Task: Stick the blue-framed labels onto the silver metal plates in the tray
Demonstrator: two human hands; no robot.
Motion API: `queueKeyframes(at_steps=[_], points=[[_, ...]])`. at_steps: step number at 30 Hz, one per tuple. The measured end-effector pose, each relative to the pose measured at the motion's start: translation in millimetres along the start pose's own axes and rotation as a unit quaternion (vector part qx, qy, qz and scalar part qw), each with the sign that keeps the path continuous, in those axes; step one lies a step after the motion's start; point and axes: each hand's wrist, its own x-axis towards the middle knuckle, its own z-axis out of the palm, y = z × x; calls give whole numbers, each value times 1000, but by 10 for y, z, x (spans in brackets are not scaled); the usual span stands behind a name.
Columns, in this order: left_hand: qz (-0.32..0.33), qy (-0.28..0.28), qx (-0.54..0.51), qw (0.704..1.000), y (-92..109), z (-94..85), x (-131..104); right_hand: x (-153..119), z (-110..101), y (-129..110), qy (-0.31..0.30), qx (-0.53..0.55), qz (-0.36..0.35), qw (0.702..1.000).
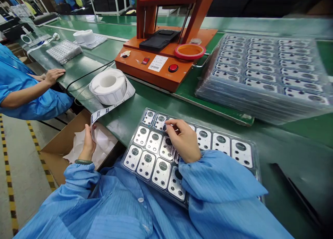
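A clear plastic tray of silver metal plates with round holes lies before me, its near edge over my lap. Over its back row is my right hand, thumb and forefinger pinched at a plate near the back left corner; whatever is between the fingertips is too small to make out. My left hand grips a label strip beyond the table's edge. The strip runs from a white roll of labels standing on the table. My right hand and sleeve hide several plates.
Behind the tray stands an orange press with a roll of tape on it. Stacked trays rise at right, near a black strip. A cardboard box holds paper scraps. A co-worker's hand rests at left.
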Motion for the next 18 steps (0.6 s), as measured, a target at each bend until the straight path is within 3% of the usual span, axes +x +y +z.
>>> queueKeyframes(at_steps=[6,18], points=[[-48,-12,-37,998,50,-70,-44,-1,2,-10,-3,-7,-9,1000],[15,-15,-90,996,280,-84,-168,-5,5,-8,-5,-7,-17,1000]])
